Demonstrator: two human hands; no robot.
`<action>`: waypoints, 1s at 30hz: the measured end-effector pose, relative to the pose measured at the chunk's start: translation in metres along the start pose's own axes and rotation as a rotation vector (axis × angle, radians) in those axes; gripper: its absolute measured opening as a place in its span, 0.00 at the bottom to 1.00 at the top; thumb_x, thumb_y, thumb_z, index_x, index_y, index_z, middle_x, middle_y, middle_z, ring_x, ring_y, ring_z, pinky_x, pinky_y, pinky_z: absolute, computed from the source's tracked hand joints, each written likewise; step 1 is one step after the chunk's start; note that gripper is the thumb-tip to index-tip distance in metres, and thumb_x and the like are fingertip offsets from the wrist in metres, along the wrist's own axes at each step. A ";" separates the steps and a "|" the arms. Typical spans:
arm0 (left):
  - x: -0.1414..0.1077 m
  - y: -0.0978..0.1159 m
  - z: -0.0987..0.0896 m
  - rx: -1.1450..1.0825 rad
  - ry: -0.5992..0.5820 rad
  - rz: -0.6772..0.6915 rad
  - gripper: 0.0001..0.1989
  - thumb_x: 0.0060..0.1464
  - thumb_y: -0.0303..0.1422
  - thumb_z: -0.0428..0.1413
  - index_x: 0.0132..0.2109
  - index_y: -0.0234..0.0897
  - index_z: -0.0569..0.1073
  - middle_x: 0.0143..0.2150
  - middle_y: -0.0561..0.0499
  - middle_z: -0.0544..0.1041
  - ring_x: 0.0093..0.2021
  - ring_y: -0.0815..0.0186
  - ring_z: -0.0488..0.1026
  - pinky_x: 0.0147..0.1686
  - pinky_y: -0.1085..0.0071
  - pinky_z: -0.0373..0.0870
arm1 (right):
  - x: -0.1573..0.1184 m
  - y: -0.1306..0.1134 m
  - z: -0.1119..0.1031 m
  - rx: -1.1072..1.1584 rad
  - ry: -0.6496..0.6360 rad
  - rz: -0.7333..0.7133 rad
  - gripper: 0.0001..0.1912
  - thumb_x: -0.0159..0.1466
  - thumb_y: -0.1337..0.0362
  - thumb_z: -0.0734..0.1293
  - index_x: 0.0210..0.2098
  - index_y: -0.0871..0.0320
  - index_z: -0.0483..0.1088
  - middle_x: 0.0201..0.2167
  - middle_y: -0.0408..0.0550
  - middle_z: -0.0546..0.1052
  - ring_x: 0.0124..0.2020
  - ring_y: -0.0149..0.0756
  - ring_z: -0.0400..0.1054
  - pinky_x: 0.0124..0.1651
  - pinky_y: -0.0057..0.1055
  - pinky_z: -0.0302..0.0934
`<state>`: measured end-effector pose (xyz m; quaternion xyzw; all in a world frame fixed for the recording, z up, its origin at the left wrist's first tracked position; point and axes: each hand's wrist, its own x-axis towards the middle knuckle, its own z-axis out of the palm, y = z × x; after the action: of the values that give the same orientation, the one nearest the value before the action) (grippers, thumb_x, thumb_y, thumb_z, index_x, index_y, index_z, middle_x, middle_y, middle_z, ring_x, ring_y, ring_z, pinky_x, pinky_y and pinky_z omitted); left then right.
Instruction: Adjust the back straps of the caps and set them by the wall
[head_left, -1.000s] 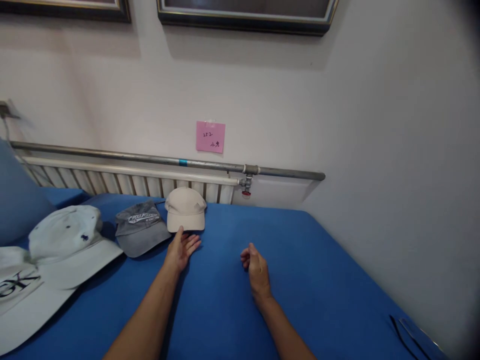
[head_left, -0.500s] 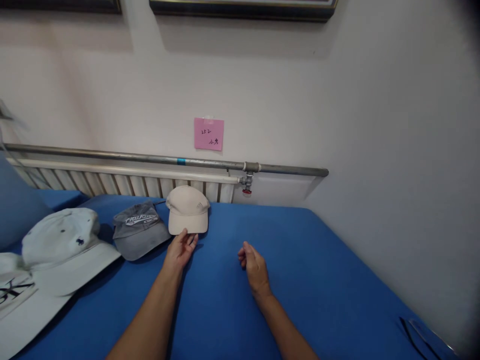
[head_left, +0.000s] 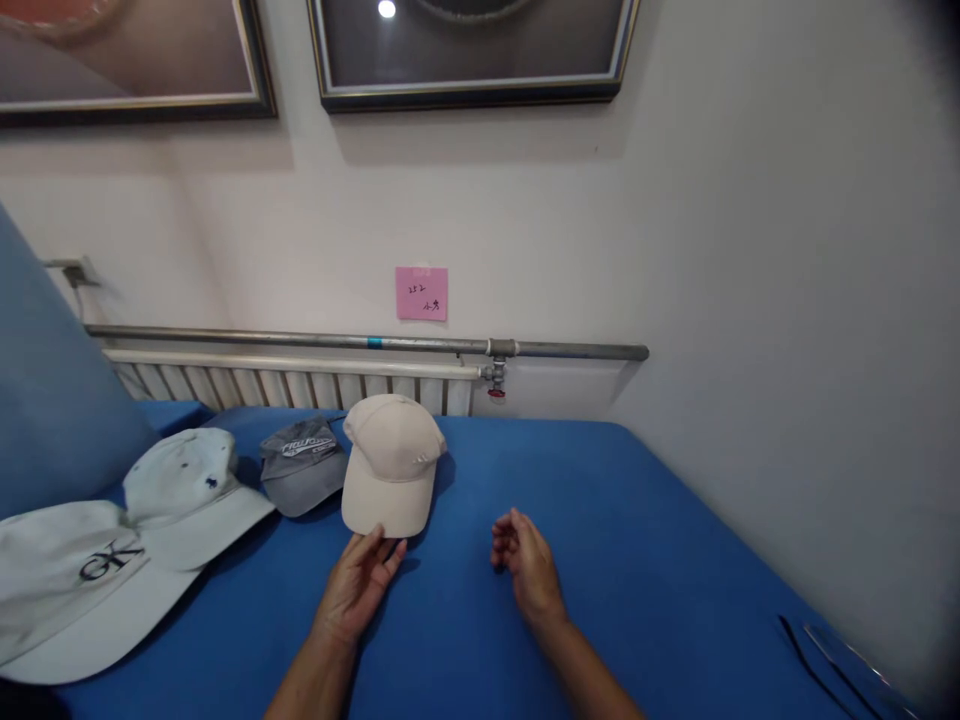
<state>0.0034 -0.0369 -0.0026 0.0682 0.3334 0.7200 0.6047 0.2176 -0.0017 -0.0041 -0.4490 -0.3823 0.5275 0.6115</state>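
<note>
The beige cap (head_left: 392, 465) sits on the blue bedsheet (head_left: 615, 540), its brim touching the fingertips of the left hand (head_left: 358, 585), which lies flat, fingers spread. The right hand (head_left: 527, 565) rests just beside it, loosely curled, holding nothing.

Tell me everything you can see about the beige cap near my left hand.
The beige cap is a plain baseball cap in what looks like soft cotton twill, with a rounded crown, seams and a curved brim pointing toward the camera. A small pale mark sits on its side. It rests upright on the blue sheet, right of the grey cap. The left hand has its fingertips at the brim's front edge; the right hand is apart from it.
</note>
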 end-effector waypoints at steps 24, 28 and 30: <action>0.007 0.027 0.003 0.065 0.041 0.027 0.13 0.35 0.14 0.51 0.27 0.34 0.71 0.27 0.53 0.78 0.26 0.67 0.75 0.28 0.72 0.77 | -0.016 -0.013 0.000 0.276 -0.312 0.290 0.29 0.53 0.35 0.65 0.37 0.53 0.74 0.28 0.48 0.78 0.26 0.40 0.70 0.25 0.33 0.59; 0.004 0.030 0.006 0.087 0.060 0.029 0.12 0.41 0.15 0.53 0.30 0.36 0.73 0.34 0.52 0.81 0.32 0.65 0.78 0.33 0.72 0.77 | -0.023 -0.024 -0.002 0.358 -0.422 0.459 0.30 0.55 0.38 0.66 0.45 0.54 0.74 0.37 0.50 0.80 0.37 0.45 0.74 0.38 0.38 0.64; 0.002 0.030 0.006 0.105 0.056 0.016 0.08 0.50 0.19 0.56 0.34 0.35 0.74 0.36 0.51 0.81 0.33 0.65 0.78 0.34 0.70 0.77 | -0.026 -0.024 -0.001 0.316 -0.426 0.490 0.25 0.53 0.46 0.70 0.45 0.54 0.74 0.36 0.49 0.80 0.37 0.44 0.73 0.41 0.38 0.64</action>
<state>-0.0188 -0.0337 0.0181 0.0826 0.3870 0.7081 0.5848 0.2224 -0.0286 0.0188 -0.3072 -0.2957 0.7929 0.4353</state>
